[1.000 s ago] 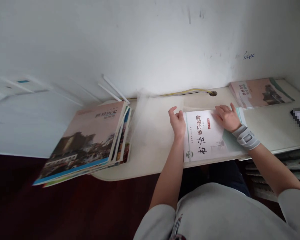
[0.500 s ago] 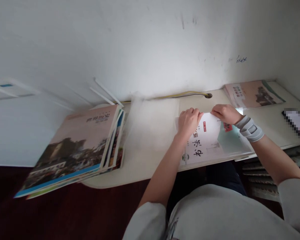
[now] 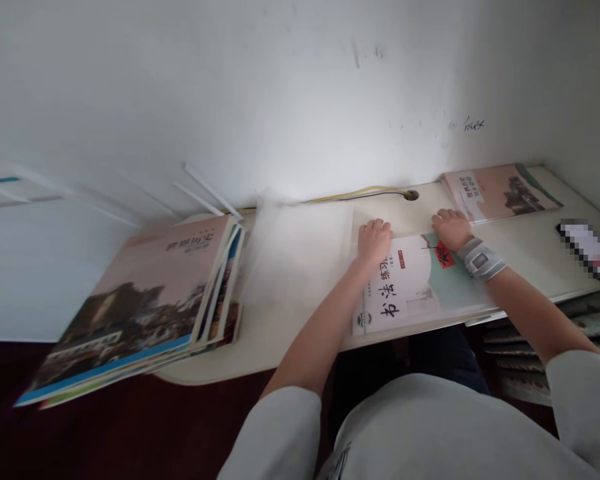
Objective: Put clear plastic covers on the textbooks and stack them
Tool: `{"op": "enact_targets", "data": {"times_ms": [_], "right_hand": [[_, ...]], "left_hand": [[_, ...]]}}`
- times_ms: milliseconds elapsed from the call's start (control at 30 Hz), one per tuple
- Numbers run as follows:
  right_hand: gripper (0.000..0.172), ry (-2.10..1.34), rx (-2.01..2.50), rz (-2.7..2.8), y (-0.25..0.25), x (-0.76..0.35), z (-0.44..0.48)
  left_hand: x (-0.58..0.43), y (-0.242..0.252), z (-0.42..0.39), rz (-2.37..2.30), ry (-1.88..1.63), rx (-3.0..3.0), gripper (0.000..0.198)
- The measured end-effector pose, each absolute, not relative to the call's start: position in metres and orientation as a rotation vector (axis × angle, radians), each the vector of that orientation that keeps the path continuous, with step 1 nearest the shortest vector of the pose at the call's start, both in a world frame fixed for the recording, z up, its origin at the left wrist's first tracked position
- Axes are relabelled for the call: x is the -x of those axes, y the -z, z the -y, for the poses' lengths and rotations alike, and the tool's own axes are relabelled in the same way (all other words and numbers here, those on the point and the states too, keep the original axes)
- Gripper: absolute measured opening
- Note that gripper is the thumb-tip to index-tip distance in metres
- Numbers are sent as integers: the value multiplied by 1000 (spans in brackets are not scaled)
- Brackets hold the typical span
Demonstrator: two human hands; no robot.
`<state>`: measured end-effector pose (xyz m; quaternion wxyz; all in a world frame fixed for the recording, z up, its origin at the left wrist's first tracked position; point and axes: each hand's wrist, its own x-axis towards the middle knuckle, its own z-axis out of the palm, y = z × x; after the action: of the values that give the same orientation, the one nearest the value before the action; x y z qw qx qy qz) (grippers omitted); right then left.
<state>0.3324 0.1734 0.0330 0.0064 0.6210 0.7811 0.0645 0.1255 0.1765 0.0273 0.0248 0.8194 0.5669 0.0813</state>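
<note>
A calligraphy workbook (image 3: 410,293) with a pink and green cover lies flat at the table's front edge, its clear plastic cover reaching past the right side. At the workbook's upper left corner, my left hand (image 3: 375,241) is closed, with curled fingers over the edge. My right hand (image 3: 453,230), with a grey band (image 3: 483,259) on its wrist, is closed at the top edge near the red label. The fingertips of both hands are partly hidden. Left of the workbook lies a sheet of clear plastic film (image 3: 300,253).
A stack of books (image 3: 145,293) overhangs the table's left end. At the back right lies a pink history book (image 3: 495,193), with a phone (image 3: 587,247) in front of it. A yellow cable (image 3: 350,195) runs along the wall into a hole in the table (image 3: 280,343).
My hands have moved apart along the workbook's top edge, the right one rightward and the left one slightly leftward. The lifted top edge now lies lower. The whole view has shifted a little.
</note>
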Motion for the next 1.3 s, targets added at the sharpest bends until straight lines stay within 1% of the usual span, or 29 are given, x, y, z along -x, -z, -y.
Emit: {"op": "enact_targets", "data": {"times_ms": [67, 200, 267, 333, 467, 567, 667, 833, 1033, 1200, 1300], "right_hand": [[45, -150, -1844, -2573, -27, -315, -165], [60, 89, -1597, -2776, -11, -299, -154], [66, 96, -1576, -2779, -5, -308, -152], [69, 72, -1590, -2765, -2, -325, -152], [70, 8, -1702, -2703, 1, -357, -152], [71, -10, -1750, -2681, 4, -366, -151], [70, -22, -1771, -2686, 6, -365, -150], [65, -35, -1789, -2683, 7, -361, -149], [65, -42, -1785, -2706, 10, -362, -149], [65, -48, -1780, -2714, 12, -362, -151], [64, -66, -1777, -2726, 14, -365, -147]], "left_hand": [[-138, -20, -164, -1706, -264, -2554, 42], [-147, -6, -148, -1629, -187, -2540, 51], [-140, -2, -148, -1626, -162, -2530, 54], [-126, 0, -151, -1660, -156, -2500, 56], [-97, 2, -156, -1715, -230, -2456, 53], [-86, 2, -155, -1751, -394, -2459, 41], [-84, -3, -156, -1876, -426, -2431, 34], [-89, -21, -176, -1907, -200, -2313, 44], [-80, -40, -201, -1812, -84, -2204, 39], [-55, -53, -200, -1796, -123, -2001, 43], [-51, -54, -183, -1737, -269, -1865, 41]]}}
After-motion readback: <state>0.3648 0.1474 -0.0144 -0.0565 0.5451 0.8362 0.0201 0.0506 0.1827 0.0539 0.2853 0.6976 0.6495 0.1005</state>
